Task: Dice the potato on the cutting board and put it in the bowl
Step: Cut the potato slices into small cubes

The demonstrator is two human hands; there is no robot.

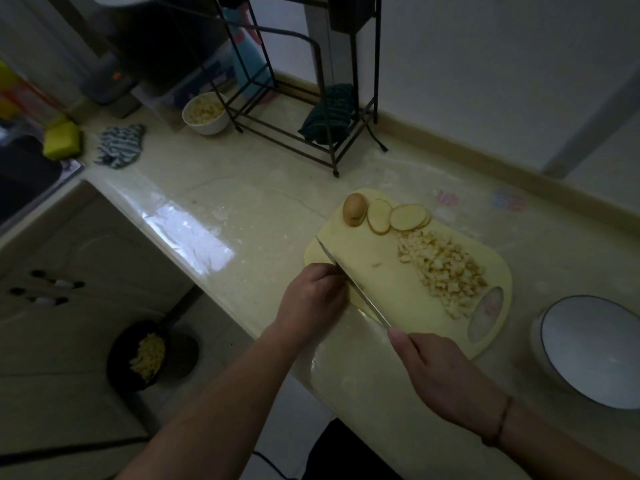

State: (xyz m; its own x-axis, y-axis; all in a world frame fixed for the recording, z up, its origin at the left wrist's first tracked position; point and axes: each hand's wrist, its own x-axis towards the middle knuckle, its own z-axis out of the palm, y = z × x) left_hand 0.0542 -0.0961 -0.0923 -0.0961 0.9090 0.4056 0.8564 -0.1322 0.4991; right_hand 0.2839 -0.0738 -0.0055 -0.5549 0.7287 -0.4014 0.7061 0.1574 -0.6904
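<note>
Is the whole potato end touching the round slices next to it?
Touching. The head view shows the potato end standing on the cutting board with the nearest of the slices leaning right against its side, no board showing between them.

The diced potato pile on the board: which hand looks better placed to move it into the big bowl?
Probably the right hand. It holds the knife and lies nearer the diced potato and the big bowl. The left hand sits across the blade, at the cutting board's opposite edge.

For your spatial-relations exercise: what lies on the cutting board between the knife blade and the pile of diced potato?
In the head view, bare cutting board, except one stray potato piece between the knife blade and the diced potato.
</note>
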